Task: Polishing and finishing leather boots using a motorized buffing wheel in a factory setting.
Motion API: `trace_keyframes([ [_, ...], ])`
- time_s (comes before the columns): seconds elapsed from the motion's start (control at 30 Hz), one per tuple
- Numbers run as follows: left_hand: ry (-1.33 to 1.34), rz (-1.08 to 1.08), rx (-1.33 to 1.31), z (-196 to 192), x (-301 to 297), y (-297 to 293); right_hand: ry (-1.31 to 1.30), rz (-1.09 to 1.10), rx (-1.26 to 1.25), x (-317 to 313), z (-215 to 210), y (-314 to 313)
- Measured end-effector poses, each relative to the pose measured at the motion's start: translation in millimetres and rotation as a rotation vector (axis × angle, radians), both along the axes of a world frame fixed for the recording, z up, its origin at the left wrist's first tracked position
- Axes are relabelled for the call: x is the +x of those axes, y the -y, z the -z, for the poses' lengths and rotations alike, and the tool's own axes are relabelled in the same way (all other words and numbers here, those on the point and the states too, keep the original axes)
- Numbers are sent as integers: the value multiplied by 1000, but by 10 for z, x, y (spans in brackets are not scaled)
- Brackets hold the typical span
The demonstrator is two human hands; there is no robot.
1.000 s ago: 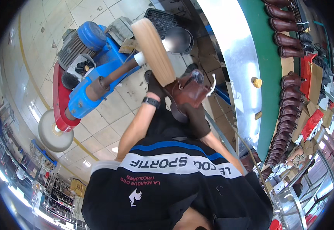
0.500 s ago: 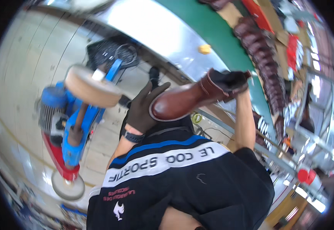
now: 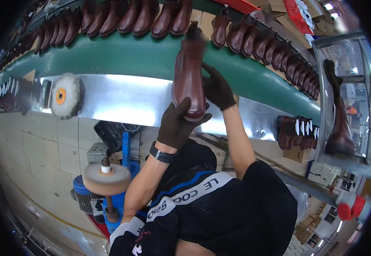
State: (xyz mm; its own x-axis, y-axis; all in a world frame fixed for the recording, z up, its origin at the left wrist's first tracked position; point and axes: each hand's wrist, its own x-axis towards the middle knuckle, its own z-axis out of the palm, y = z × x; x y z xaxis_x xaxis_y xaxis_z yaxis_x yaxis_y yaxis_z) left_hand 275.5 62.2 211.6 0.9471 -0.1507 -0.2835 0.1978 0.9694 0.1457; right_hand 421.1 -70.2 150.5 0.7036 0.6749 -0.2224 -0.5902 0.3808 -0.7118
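I hold a brown leather ankle boot (image 3: 188,70) in both gloved hands, raised over the green conveyor belt (image 3: 121,57). My left hand (image 3: 178,124) grips the boot's toe end from below. My right hand (image 3: 218,89) clasps its right side near the shaft. The boot's opening points toward a row of matching brown boots (image 3: 130,17) standing along the belt's far side.
A blue polishing machine (image 3: 108,192) with a tan buffing wheel (image 3: 105,179) stands at lower left, and a second fluffy buffing wheel (image 3: 65,94) sits by the belt's shiny metal side. More boots (image 3: 296,131) rest at right. A glass-sided rack (image 3: 343,98) holds another boot.
I have turned away from the buffing wheel toward the conveyor. The boot has gone from near the wheel up over the green belt, still held in both hands.
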Motion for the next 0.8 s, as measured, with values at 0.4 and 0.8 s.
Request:
trace_keyframes([
  [0.4, -50, 226, 1561, 899, 904, -396, 717, 471, -736, 2246, 828, -578],
  [0.8, -810, 233, 2686, 1941, -198, -766, 951, 810, -1151, 1889, 1566, -537],
])
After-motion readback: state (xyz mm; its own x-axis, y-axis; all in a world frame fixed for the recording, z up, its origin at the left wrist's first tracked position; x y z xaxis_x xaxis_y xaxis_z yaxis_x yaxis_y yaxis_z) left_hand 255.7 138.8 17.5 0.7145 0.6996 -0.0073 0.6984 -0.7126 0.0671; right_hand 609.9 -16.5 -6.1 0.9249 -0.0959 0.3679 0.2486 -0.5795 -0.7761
